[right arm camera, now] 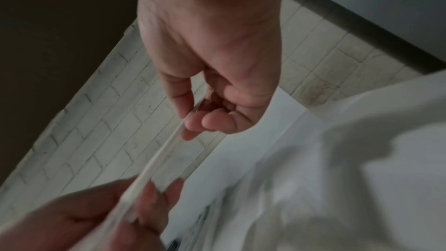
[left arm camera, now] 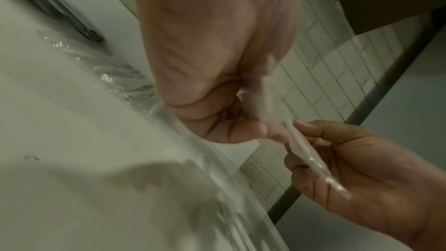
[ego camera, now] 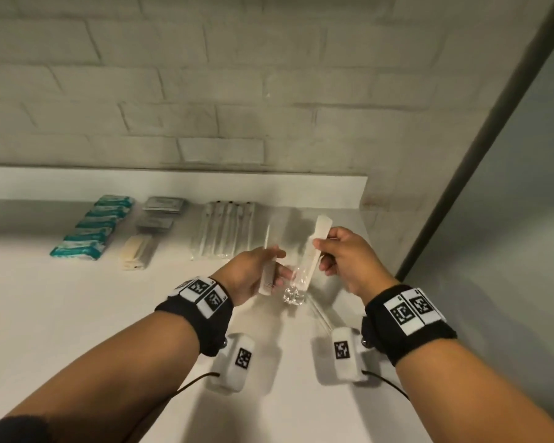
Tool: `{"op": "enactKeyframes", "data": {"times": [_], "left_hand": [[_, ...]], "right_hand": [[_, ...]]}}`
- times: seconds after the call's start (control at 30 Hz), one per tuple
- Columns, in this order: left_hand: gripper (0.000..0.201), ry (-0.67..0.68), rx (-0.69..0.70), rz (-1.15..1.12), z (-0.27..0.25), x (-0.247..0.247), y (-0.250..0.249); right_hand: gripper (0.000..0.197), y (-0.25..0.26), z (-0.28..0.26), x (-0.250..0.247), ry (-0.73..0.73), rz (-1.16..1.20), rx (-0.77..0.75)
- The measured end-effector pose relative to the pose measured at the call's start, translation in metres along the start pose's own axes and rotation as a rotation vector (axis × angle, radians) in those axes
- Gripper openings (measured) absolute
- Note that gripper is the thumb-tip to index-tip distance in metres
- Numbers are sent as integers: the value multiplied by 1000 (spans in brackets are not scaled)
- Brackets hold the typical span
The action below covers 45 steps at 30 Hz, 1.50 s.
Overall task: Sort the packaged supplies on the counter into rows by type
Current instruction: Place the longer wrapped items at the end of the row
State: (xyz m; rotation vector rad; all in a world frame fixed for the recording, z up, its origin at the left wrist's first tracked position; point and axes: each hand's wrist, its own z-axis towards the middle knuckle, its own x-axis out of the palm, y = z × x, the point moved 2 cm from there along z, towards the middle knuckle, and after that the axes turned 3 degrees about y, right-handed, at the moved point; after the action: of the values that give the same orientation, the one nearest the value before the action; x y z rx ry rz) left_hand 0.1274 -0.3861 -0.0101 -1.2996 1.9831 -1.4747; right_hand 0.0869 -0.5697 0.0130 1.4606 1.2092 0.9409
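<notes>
Above the white counter (ego camera: 77,314), my right hand (ego camera: 321,247) pinches the upper part of a long clear-wrapped white packet (ego camera: 315,251), which hangs tilted between both hands. My left hand (ego camera: 277,262) grips a narrow white packet (ego camera: 267,278), and its fingers touch the lower end of the clear-wrapped one. In the right wrist view the clear-wrapped packet (right arm camera: 166,152) runs from my right hand (right arm camera: 193,121) down to my left hand (right arm camera: 135,203). The left wrist view is blurred: my left hand (left arm camera: 246,121) is curled, and my right hand (left arm camera: 296,140) holds the clear-wrapped packet (left arm camera: 311,161).
Rows lie at the back of the counter: teal packets (ego camera: 92,228), grey foil packets (ego camera: 160,212) with beige packets (ego camera: 138,252) in front, and clear-wrapped sticks (ego camera: 224,233). A thin clear item (ego camera: 317,311) lies under my hands. A brick wall (ego camera: 205,91) stands behind, the counter's right edge nearby.
</notes>
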Motion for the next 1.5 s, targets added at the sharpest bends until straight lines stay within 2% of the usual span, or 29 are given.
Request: {"op": "enactKeyframes", "data": {"times": [0.07,0.1,0.2,0.3,0.47,0.57,0.63,0.7,0.77,0.8,0.9,1.0,1.07,1.23,1.33,1.43,1.5], "left_hand": [[25,-3,-13,-36,6,-1,1],[25,-20,-4,15,10,-2,1],[19,-90,83,315,17,0,-6],[20,-114,236,561,31,2,-22],[27,-276,409,1393,53,10,-52],[36,-184,390,1822,61,20,-68],[36,-78,401,1983,74,23,-77],[38,-52,365,1979,89,19,-82],[48,-120,274,1863,99,12,-80],[50,-159,236,1794,103,6,-76],[45,-154,130,1664,106,-12,-55],[43,-29,128,1669,102,-12,-32],[50,-18,129,1680,103,-6,-21],[50,-280,44,1664,112,-4,-22],[50,-428,-22,1541,121,-6,-23],[46,-502,-134,1439,131,-3,-24],[51,-472,-242,1490,133,-3,-26]], "right_hand": [[3,1,7,-8,-39,6,-10],[1,0,9,-11,-44,11,-11],[7,-1,12,-18,-41,-46,-12],[11,1,19,-22,-31,-149,-24],[10,9,38,-28,-37,-366,-71],[9,12,48,-29,-42,-609,-164],[14,11,55,-28,-12,-628,-186],[31,6,62,-27,120,-821,-128],[51,-2,66,-32,246,-1093,2],[56,-4,66,-36,266,-1152,33],[55,-3,65,-48,279,-1205,41],[65,-2,68,-46,361,-1330,32],[71,-2,73,-37,395,-1425,9],[74,-10,103,-10,379,-1520,-29],[78,-15,114,0,348,-1494,-43],[72,-18,120,5,341,-1502,-38],[71,-18,121,4,349,-1506,-23]]}}
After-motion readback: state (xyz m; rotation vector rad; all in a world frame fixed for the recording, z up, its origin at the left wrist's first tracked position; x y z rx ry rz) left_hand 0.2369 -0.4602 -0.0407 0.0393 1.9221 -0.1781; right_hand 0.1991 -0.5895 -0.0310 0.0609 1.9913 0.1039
